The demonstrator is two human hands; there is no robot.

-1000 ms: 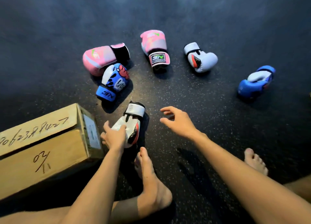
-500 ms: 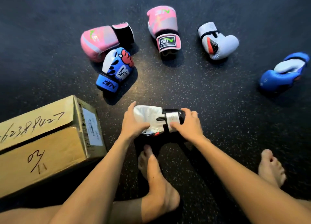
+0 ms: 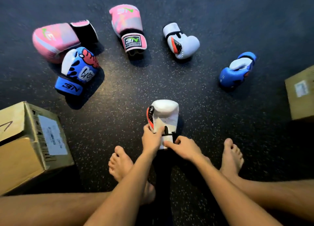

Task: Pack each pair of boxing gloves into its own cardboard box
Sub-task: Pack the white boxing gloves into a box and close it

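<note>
Floor: dark rubber matting with pale speckles, filling the frame; no walls in view.

White glove: lower centre, padded end pointing up the frame, between the person's bare feet.
Left hand: gripping this glove's wrist end from the left.
Right hand: fingers curled, pinching the white cuff strap.

Second white glove: upper centre-right, lying on the floor.
Pink gloves: one upper left, one upper centre, apart.
Patterned blue glove: touching the upper-left pink one.
Plain blue glove: right, alone.

Cardboard box: lower left, labelled, flaps shut.
Second cardboard box: right edge, partly cut off.
</note>
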